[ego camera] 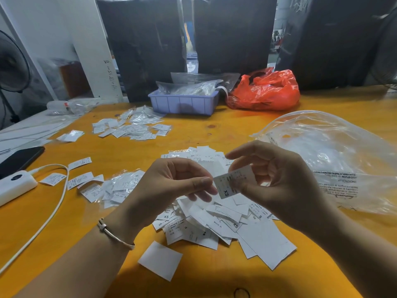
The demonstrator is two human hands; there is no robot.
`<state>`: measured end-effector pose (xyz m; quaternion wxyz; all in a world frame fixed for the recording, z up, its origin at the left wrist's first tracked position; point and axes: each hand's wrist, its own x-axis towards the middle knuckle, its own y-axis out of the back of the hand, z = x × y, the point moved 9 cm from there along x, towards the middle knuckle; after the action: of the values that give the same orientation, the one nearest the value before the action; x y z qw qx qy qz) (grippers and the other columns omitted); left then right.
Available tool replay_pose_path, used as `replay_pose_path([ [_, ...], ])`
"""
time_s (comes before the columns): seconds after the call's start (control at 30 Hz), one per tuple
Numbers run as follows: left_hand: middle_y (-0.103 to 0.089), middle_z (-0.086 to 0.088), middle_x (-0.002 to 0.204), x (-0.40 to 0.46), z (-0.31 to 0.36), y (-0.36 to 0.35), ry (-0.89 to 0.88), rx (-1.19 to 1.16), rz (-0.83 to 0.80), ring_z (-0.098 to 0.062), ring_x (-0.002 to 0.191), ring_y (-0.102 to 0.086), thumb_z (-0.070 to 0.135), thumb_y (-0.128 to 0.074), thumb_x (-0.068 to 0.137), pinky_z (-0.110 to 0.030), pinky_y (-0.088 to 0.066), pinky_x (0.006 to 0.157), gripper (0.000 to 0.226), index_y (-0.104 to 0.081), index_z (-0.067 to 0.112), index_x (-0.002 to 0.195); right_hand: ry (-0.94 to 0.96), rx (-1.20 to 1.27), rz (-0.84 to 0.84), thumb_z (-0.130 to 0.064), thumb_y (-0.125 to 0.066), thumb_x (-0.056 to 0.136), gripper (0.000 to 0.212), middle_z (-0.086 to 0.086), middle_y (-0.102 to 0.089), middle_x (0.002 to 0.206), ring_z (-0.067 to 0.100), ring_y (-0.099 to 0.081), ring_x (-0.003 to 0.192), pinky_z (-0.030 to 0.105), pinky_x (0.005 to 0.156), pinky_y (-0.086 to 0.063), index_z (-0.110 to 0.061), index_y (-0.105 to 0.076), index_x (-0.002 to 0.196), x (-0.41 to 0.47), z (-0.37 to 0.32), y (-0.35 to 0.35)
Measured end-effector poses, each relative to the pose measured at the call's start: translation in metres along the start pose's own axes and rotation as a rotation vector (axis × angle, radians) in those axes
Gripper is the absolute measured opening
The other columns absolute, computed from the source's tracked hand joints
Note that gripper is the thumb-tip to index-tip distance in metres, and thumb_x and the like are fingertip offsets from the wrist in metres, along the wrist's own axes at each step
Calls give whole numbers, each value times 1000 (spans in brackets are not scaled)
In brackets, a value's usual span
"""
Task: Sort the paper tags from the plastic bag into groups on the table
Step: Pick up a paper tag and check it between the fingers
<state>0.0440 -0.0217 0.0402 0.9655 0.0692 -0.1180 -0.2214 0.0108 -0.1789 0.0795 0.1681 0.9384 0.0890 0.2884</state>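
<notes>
While the head view only gives one angle, it's clear enough: right hand (277, 179) has its grip pinching an XS tag (233, 182) above the unsorted pile (217, 220) on the counter (214, 127), and the left hand (171, 183) has its thumb and fingers on the tag's other edge. Plastic bag (335, 155) lies off to the right. My worry: small groups (131, 127) sit near each other, so a careless drop could mix sizes
</notes>
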Motion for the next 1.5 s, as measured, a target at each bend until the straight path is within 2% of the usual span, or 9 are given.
replay_pose_path([
  [0.1,-77,-12,86,1,0,-2,-3,15,-13,-24,73,-75,27,-77,81,-20,-53,60,12,-77,16,87,-10,5,12,5,-73,77,33,-4,-71,84,12,-71,81,27,65,-59,-18,-67,101,0,2,-1],
  [0.2,-77,-12,87,1,0,-1,-9,9,-14,-25,75,-75,28,-78,83,-21,-54,61,13,-76,16,88,-20,64,98,7,-73,76,31,2,-71,82,15,-69,73,32,61,-59,-17,-68,96,1,4,9],
  [0.33,-77,-11,87,0,1,1,-23,1,-5,-25,75,-75,23,-74,83,-21,-55,61,9,-77,18,89,5,147,232,11,-71,77,31,8,-70,79,18,-68,66,26,56,-55,-13,-68,96,2,5,29],
  [0.43,-77,-12,87,0,0,2,-20,-8,7,-26,75,-75,20,-74,83,-22,-55,61,9,-77,15,90,24,165,276,13,-70,77,31,10,-69,79,22,-67,64,27,54,-54,-11,-67,97,1,2,34],
  [0.73,-77,-12,88,-1,1,2,-20,-12,7,-26,75,-75,23,-75,83,-21,-54,60,13,-76,13,91,66,102,230,7,-74,75,31,8,-67,82,19,-68,71,28,62,-58,-11,-66,100,-2,-10,26],
  [0.93,-77,-11,87,-1,1,2,-20,-15,7,-26,75,-75,30,-76,80,-21,-54,60,16,-77,17,89,64,102,245,8,-74,75,32,9,-66,82,17,-69,69,24,59,-56,-10,-66,100,-2,-9,29],
  [1.23,-77,-11,87,0,1,2,-25,-8,4,-25,75,-75,27,-76,82,-22,-54,61,11,-77,18,89,83,76,200,9,-74,76,33,8,-66,81,17,-68,71,31,64,-59,-11,-66,100,-3,-12,22],
  [1.4,-77,-11,87,0,2,2,-28,-10,0,-25,75,-75,28,-77,83,-22,-54,61,16,-77,15,90,84,-85,184,7,-74,75,40,-4,-69,86,14,-69,81,37,68,-58,-23,-67,100,-3,-14,17],
  [1.5,-77,-12,87,0,1,2,-30,-10,-1,-26,74,-75,28,-75,82,-22,-54,60,14,-77,16,89,103,-89,226,9,-73,76,41,-5,-68,87,11,-69,82,33,66,-58,-24,-66,100,-4,-17,22],
])
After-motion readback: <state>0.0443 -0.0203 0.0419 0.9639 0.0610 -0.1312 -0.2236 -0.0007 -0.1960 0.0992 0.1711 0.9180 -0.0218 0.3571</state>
